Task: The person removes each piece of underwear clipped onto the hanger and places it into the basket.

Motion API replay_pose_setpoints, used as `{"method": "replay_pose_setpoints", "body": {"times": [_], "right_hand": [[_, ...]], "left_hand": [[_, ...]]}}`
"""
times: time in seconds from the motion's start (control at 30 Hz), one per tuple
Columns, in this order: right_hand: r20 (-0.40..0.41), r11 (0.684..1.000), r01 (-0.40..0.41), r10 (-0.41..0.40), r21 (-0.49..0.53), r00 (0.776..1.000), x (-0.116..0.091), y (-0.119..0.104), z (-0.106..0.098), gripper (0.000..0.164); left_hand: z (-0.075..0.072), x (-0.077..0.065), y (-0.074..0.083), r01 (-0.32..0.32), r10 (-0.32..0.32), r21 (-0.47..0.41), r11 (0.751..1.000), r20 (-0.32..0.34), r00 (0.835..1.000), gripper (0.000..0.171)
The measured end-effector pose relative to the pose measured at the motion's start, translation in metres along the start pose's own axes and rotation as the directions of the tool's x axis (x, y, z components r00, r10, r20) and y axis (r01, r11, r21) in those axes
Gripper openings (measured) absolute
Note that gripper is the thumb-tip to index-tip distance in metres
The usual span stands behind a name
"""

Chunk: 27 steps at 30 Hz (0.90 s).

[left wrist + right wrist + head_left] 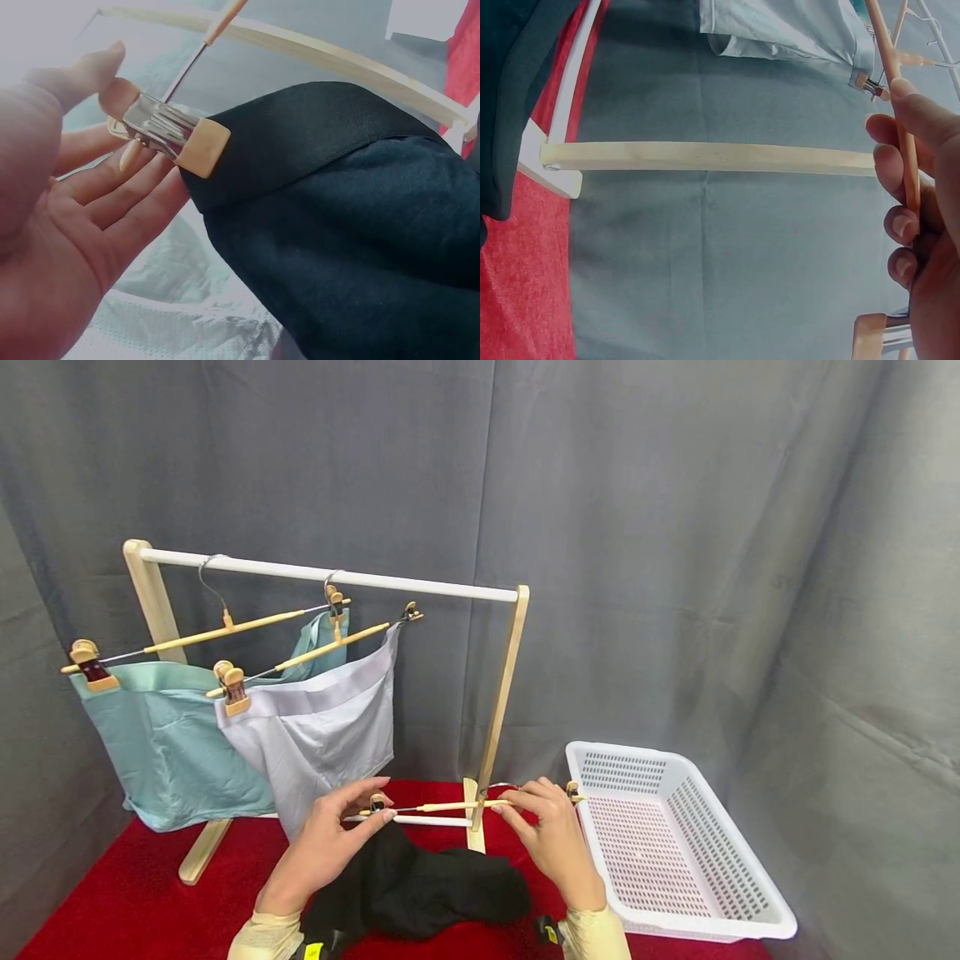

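My right hand (551,831) grips the wooden bar of a clip hanger (450,807), fingers curled round it in the right wrist view. At the hanger's other end, my left hand (326,839) has its thumb and nearly straight fingers on either side of a wooden clip (161,127). That clip bites the corner of the wide waistband of a black garment (330,180). The garment droops towards the red cloth in the head view. The hanger's second clip (573,792) sticks out beyond my right hand.
A wooden rack with a white rail (420,583) stands at the back left. On it hang a teal garment (180,735) and a pale lilac garment (330,727), both clipped to hangers. A white perforated basket (720,827) sits at the right on the red cloth (97,914).
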State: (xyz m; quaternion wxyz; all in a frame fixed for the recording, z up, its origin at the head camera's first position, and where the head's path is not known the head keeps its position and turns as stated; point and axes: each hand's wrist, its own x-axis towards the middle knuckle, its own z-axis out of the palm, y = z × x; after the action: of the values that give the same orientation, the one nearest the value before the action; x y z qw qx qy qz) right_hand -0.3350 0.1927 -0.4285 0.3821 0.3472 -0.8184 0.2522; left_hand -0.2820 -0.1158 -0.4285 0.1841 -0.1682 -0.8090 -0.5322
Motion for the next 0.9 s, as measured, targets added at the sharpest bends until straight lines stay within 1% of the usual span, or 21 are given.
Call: {"method": "replay_pose_setpoints", "body": {"times": [0.23, 0.33, 0.47, 0.6, 0.77, 0.9], "right_hand": [[-0.006, 1.000, -0.005, 0.005, 0.000, 1.000, 0.0017, -0.0009, -0.0004, 0.015], [0.003, 1.000, -0.013, 0.013, -0.003, 1.000, 0.0019, -0.0016, -0.0008, 0.014], [0.016, 1.000, -0.019, 0.019, -0.003, 1.000, 0.0017, -0.0015, -0.0009, 0.015], [0.017, 1.000, -0.020, 0.020, -0.006, 1.000, 0.0016, -0.0015, -0.0011, 0.015], [0.016, 1.000, 0.002, -0.003, 0.013, 1.000, 0.0013, -0.0023, -0.0013, 0.014], [0.028, 1.000, 0.003, -0.004, 0.025, 1.000, 0.0014, -0.0026, -0.0013, 0.013]], "left_hand": [[-0.0018, -0.0015, 0.0017, -0.004, 0.005, -0.006, 1.000, 0.035, 0.999, 0.040], [-0.0025, -0.0014, 0.0021, 0.008, -0.008, -0.006, 1.000, 0.042, 0.999, 0.038], [-0.0019, -0.0007, -0.0005, 0.031, -0.031, -0.010, 0.999, 0.050, 0.998, 0.042], [-0.0013, -0.0002, -0.0024, 0.038, -0.037, -0.014, 0.999, 0.071, 0.997, 0.045], [-0.0021, -0.0014, -0.0007, 0.057, -0.054, -0.021, 0.998, 0.107, 0.993, 0.038], [-0.0030, -0.0018, 0.0006, 0.057, -0.055, -0.021, 0.998, 0.107, 0.993, 0.029]]}}
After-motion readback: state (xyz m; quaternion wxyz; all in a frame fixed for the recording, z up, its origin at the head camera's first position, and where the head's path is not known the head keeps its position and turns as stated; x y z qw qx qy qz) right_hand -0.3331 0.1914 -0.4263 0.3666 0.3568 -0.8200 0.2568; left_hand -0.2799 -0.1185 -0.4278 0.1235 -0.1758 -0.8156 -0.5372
